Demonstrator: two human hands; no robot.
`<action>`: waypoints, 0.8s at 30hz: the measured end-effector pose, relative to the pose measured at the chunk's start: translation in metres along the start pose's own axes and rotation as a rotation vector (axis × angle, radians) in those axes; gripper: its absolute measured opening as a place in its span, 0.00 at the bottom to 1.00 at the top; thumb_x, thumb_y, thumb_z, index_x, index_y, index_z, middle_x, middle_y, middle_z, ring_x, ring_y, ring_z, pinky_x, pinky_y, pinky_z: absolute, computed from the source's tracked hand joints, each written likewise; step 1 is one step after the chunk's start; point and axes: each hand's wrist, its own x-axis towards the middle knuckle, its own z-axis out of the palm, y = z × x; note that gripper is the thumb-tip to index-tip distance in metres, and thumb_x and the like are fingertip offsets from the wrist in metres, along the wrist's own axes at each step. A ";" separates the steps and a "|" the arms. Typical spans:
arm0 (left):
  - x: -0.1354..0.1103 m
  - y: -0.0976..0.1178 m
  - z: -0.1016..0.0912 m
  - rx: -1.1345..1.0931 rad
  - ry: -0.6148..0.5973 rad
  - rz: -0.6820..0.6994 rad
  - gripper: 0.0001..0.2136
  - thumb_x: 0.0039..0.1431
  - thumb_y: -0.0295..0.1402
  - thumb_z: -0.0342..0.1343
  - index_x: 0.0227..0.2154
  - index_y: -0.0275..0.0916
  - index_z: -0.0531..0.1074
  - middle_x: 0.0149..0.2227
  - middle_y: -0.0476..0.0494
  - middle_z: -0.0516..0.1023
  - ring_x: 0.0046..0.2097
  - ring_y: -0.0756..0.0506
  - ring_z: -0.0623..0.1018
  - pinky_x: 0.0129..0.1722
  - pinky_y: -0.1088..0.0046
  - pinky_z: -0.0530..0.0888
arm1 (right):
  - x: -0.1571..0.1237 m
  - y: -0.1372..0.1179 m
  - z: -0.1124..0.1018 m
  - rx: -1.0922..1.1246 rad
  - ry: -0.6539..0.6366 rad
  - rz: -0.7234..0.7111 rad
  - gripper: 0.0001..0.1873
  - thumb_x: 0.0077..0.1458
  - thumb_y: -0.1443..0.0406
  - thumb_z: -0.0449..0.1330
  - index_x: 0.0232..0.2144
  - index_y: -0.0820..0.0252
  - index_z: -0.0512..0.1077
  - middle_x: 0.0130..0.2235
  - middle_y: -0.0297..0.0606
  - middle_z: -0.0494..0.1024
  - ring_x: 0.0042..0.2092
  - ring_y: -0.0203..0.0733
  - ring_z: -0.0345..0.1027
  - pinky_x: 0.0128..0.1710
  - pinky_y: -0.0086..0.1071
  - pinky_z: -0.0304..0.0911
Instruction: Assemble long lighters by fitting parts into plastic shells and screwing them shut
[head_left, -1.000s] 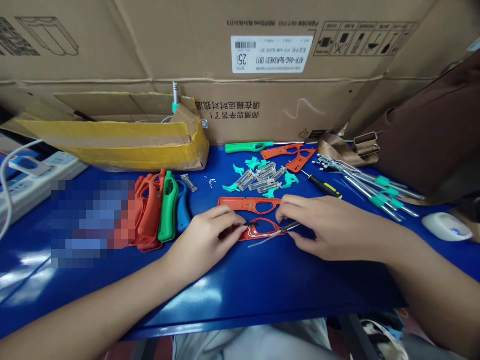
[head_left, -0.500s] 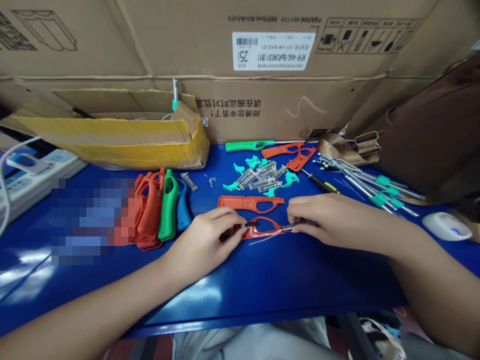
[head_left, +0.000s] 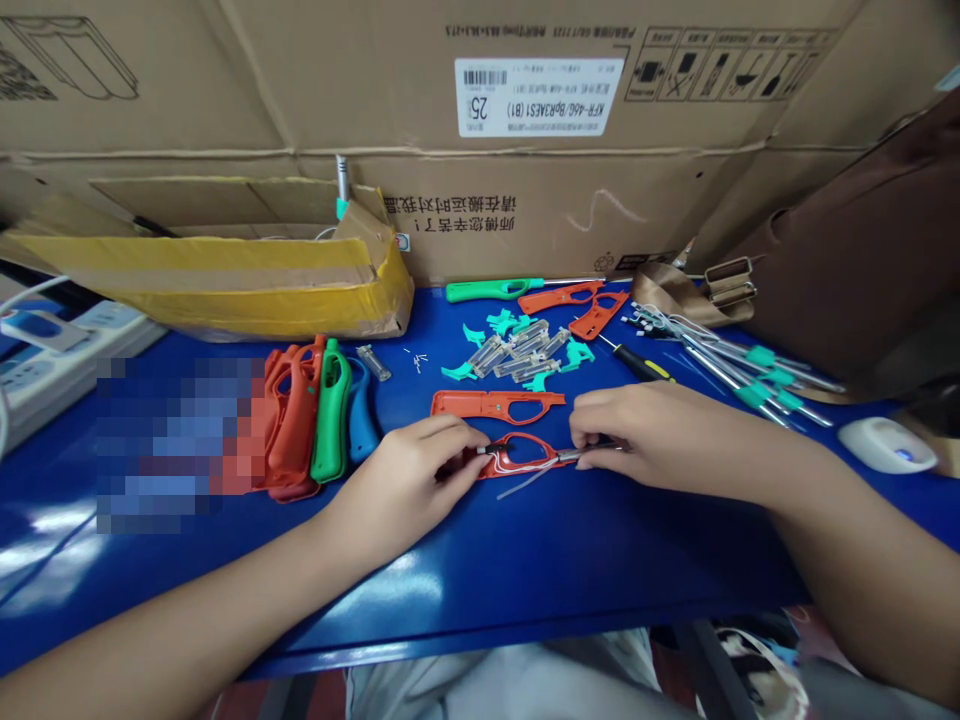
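Note:
An orange lighter half-shell (head_left: 551,447) lies on the blue table between my hands. At its left end, my left hand (head_left: 424,465) pinches a small black part with a metal tip (head_left: 493,449). My right hand (head_left: 637,432) closes on a metal lighter tube (head_left: 568,455) at the shell's right end; the fingers hide much of the tube. Thin white wires (head_left: 529,468) run across the shell from the black part to the tube, and a clear thin tube (head_left: 517,488) sticks out below. Just beyond lies a second orange half-shell (head_left: 461,404).
Beyond are clear fuel tanks (head_left: 529,345), teal triggers (head_left: 459,372), a screwdriver (head_left: 637,362) and a green lighter (head_left: 487,291). Metal tubes with wires (head_left: 720,365) lie right. Coloured shells (head_left: 296,425), a taped carton (head_left: 300,305) and a power strip (head_left: 67,345) are left.
The view has shifted slightly, so everything sits a little further left. Both hands keep their grips on the black part and the tube; the clear thin tube has tilted a bit downward.

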 end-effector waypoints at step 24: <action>-0.002 -0.001 0.001 0.052 0.008 0.065 0.05 0.66 0.25 0.58 0.42 0.34 0.78 0.40 0.43 0.83 0.40 0.46 0.82 0.43 0.71 0.80 | 0.014 -0.003 0.011 0.185 0.036 0.109 0.07 0.61 0.61 0.61 0.30 0.56 0.73 0.33 0.31 0.77 0.35 0.38 0.66 0.32 0.31 0.53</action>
